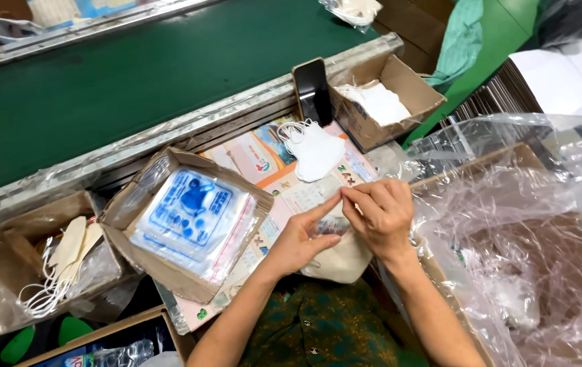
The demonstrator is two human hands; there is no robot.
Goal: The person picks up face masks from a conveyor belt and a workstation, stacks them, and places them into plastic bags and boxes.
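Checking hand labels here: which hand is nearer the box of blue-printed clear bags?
Left. The left hand is just right of the box of blue-printed clear bags; the right hand is farther right, beyond it.

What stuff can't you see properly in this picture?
- Head view: the cream mask in a clear bag is mostly covered by the left hand and right hand.
- The box lined with clear plastic: crinkled, shiny film hides its contents, and the right edge cuts it off.
- The box of printed bags: the print is too small to make out.
- The dark phone: its screen is blank from here.
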